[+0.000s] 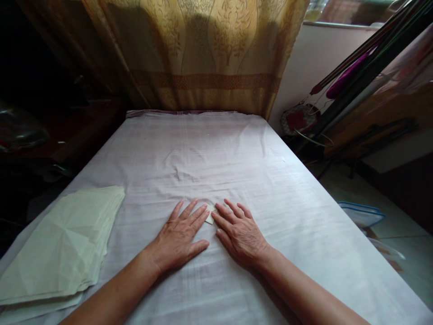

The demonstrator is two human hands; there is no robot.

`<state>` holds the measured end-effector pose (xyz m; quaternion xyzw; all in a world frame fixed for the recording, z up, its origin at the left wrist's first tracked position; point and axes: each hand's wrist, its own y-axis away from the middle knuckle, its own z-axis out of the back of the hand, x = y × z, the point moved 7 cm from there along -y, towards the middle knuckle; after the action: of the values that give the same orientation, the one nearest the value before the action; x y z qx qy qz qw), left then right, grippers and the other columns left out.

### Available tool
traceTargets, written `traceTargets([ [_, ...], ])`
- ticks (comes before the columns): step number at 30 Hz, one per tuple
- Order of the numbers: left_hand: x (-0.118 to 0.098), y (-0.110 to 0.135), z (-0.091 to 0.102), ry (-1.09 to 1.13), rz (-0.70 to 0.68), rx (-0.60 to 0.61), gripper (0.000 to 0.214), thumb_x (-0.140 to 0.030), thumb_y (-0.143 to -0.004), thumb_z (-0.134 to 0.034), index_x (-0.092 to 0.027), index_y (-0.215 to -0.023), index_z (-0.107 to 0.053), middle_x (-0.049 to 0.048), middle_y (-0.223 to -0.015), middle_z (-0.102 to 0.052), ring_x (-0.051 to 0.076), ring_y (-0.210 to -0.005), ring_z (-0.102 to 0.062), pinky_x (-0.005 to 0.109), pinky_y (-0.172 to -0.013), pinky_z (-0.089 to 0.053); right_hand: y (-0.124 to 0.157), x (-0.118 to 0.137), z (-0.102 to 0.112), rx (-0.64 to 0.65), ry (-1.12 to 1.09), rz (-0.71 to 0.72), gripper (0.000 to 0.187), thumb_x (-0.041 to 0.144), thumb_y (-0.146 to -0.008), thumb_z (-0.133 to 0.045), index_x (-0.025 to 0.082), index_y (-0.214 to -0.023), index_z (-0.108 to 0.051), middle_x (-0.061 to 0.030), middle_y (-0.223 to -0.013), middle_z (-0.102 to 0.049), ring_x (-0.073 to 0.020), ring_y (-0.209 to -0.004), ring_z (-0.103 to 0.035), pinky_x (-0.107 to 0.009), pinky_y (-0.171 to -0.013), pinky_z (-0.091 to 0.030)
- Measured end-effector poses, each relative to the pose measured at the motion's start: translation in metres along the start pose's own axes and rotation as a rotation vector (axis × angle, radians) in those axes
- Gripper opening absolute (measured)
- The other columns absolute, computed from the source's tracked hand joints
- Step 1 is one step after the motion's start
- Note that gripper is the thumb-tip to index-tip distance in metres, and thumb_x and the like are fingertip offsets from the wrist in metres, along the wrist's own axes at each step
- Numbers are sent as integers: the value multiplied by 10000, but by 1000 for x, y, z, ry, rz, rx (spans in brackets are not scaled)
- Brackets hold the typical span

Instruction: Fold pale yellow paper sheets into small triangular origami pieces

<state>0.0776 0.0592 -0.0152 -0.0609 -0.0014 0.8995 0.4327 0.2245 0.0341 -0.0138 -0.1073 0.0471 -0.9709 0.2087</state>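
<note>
A small piece of pale paper (210, 215) lies on the cloth-covered surface (203, 158), between my two hands and partly under their fingertips. My left hand (182, 232) rests palm down with its fingers spread, the index fingertip at the paper's left edge. From the other side my right hand (238, 230) lies flat too, its fingers reaching the paper's right edge. Fingers hide part of the paper, so I cannot make out its whole outline. To the left is a stack of larger pale paper sheets (64, 239) with crease lines radiating from the middle.
A patterned gold curtain (230, 40) hangs behind the far edge. Past the right edge are a small red and patterned bag (299, 119), a dark slanted pole (358, 67) and blue-rimmed clear plastic (363, 213). Dark furniture (77, 131) stands on the left.
</note>
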Motion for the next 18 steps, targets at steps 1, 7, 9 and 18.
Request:
traceTargets([
  [1, 2, 4, 1, -3, -20, 9, 672, -531, -918, -508, -240, -1507, -365, 30, -1533, -443, 264, -1461, -291, 469, -1221, -38, -1, 0, 0, 7, -3, 11, 432, 386, -997, -444, 289, -1413, -512, -11, -1524, -446, -268, -1457, -275, -474, -1160, -186],
  [7, 12, 12, 12, 27, -45, 4, 588, -564, -953, -453, -257, -1455, -454, 14, -1467, -529, 238, -1438, -346, 448, -1221, 17, -4, -3, 1, 32, -14, 75, 437, 368, -985, -477, 273, -1409, -520, -3, -1487, -495, -268, -1454, -283, -475, -1173, -185],
  [9, 12, 9, 15, 32, -53, -21, 561, -572, -955, -454, -257, -1417, -503, 7, -1438, -561, 226, -1430, -362, 431, -1224, 16, -4, -7, 1, 46, -18, 76, 439, 372, -983, -482, 280, -1411, -519, -2, -1483, -499, -270, -1447, -301, -483, -1169, -204],
  [18, 3, 7, 17, -59, -84, -111, 548, -544, -944, -500, -210, -1376, -542, 38, -1400, -596, 226, -1392, -422, 411, -1231, 5, -8, 7, -3, 38, -47, 80, 523, 422, -972, -494, 288, -1474, -431, -28, -1550, -402, -272, -1464, -264, -488, -1170, -206],
])
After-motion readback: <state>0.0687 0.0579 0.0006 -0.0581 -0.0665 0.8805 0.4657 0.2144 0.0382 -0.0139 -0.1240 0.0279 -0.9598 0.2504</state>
